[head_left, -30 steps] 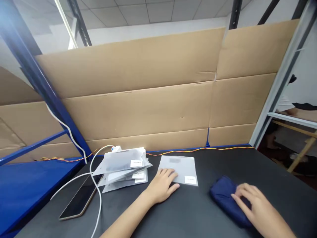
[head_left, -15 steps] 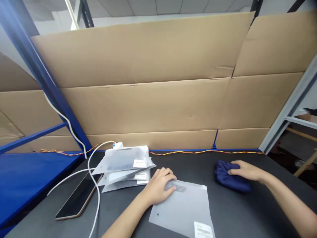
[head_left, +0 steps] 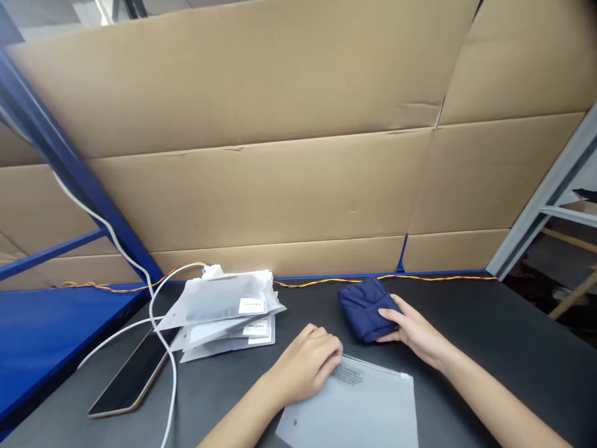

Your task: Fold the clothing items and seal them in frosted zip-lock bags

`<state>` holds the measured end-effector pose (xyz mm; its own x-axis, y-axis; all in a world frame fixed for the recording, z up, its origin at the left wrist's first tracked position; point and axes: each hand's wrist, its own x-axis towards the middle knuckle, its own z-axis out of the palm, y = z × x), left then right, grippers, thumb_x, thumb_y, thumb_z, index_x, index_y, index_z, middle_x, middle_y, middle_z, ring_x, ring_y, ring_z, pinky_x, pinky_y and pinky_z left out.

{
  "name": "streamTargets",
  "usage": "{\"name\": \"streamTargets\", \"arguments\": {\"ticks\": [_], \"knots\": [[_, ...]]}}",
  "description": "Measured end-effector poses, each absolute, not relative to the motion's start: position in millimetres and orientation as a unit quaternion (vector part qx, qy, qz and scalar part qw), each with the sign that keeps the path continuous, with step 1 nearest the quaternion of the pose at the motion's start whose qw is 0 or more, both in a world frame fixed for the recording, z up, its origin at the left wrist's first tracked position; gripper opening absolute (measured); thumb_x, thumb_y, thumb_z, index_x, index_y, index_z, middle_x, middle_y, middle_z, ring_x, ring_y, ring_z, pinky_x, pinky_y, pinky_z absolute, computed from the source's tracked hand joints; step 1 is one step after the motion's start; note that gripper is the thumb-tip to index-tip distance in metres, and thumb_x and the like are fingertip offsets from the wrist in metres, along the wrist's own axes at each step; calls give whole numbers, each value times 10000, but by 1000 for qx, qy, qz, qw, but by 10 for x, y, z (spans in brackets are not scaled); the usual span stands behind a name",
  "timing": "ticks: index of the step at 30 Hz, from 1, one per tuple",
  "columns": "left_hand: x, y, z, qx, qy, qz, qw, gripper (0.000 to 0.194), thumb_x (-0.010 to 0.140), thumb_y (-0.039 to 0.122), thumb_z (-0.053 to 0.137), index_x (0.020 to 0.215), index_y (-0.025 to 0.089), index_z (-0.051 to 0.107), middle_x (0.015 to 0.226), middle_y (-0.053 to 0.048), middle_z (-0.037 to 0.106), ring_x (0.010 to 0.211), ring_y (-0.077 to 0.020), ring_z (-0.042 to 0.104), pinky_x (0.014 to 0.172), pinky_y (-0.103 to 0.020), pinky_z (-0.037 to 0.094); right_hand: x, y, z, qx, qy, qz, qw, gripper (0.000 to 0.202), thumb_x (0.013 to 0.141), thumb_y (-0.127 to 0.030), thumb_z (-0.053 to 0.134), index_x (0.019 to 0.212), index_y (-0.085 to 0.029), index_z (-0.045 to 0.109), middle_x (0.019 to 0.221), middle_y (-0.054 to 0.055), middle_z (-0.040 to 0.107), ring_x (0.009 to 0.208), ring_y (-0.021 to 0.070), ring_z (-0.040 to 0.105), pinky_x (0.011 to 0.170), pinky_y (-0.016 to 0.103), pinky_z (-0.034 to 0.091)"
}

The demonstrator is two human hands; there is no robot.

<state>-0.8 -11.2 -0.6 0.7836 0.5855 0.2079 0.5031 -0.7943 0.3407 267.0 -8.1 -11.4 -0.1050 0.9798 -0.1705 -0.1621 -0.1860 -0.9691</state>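
A navy-blue folded cloth item (head_left: 366,309) is held in my right hand (head_left: 410,330), thumb on top and fingers underneath, just beyond the bag. My left hand (head_left: 308,363) is closed at the top left corner of a frosted plastic zip bag (head_left: 359,407), its fingers curled at the zip edge. This bag lies flat on the dark tabletop, with small printed text near the zip and its lower part cut off by the frame. To the left of my left hand lies a stack of frosted zip bags (head_left: 219,305) with white labels.
A phone (head_left: 130,376) lies at the left, with a white cable (head_left: 172,379) looping over it. Yellow and red wires (head_left: 321,281) run along the back edge below a cardboard wall (head_left: 280,186). Metal posts stand on both sides, and a blue surface (head_left: 56,342) adjoins at left.
My right hand has brought the navy cloth item leftward, closer to the bag, and lifted it a little. The left hand's fingers have curled at the bag's zip edge. The view has shifted slightly.
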Motion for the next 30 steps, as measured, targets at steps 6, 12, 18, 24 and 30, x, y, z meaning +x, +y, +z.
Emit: {"name": "streamTargets", "arguments": {"ticks": [6,12,18,24,30], "knots": [[20,-110,-68,908,349,178,150,106,985,198,477,933,232,562,901,4,643,841,-185,540,814,-322,367,2520,-230,-58,-415,-440,677,418,552,835,-322,708,1313,-253,442,1217,71,634,936,219,706,747,367,638],[20,-114,-136,901,354,208,138,90,985,258,522,912,225,563,878,18,651,813,-171,526,897,-364,310,2634,-275,-90,-454,-457,702,304,813,820,-329,708,1480,-237,242,1124,93,668,665,175,742,518,251,605],[-77,-41,-142,891,364,204,180,146,998,323,501,905,230,564,853,22,620,852,-176,503,903,-356,310,2617,-251,-169,-425,-510,686,298,724,791,-314,735,1422,-260,383,1138,62,659,674,133,706,525,228,599],[-59,-73,-85,900,328,206,202,156,962,339,587,867,219,559,841,48,641,786,-132,557,957,-366,264,2651,-264,-118,-427,-515,717,199,556,682,-180,687,1230,-206,602,989,36,709,656,145,701,429,157,525],[17,-191,-21,904,296,210,224,105,990,252,519,892,220,541,993,6,642,926,-152,574,944,-348,296,2627,-324,-44,-413,-539,726,111,434,726,-327,751,1125,-199,638,911,16,669,634,106,647,367,93,431]]}}
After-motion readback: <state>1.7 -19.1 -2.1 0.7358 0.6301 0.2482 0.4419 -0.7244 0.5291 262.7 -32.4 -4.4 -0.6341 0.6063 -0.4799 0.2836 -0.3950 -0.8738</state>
